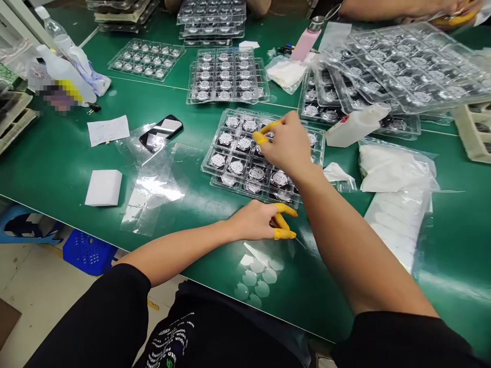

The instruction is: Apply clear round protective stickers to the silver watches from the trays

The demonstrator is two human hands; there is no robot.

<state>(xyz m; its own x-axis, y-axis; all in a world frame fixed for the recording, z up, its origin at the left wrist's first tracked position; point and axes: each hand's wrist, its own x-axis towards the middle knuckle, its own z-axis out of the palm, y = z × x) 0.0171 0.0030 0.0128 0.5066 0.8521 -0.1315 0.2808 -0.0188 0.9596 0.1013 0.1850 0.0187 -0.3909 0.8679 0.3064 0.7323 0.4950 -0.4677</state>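
Your right hand [286,145] is bent down over a clear plastic tray [215,144] of round silver discs [237,166], and the tray lies on the green table [57,168] right in front of you. Yellow fingertip covers [261,138] sit on your thumb and forefinger. That right grip is pressed in toward a disc near the top of the tray, with the two tips on either side of it, but your hand blocks the view, so you can't tell whether the disc is actually pinched.

Your left hand [253,220] lies on the table just beside the tray's lower edge. Its fingers are curled and slightly spread, also with yellow covers, and that grip isn't pinching anything you can clearly see. Round clear stickers [255,278] sit on a backing sheet just below it.

More trays of discs [228,76] stand in stacks farther up the table, and a large pile of them [402,69] lies to your right, with a white squeeze bottle [356,125] resting just beside it. Bags of white cloth [397,166] lie to the right as well. To your left are a white foam block [103,187], loose plastic sleeves [153,189], a phone [161,133] and a handwritten note [108,130]. A co-worker's hand [456,10] reaches in at the top right, beyond the pile.
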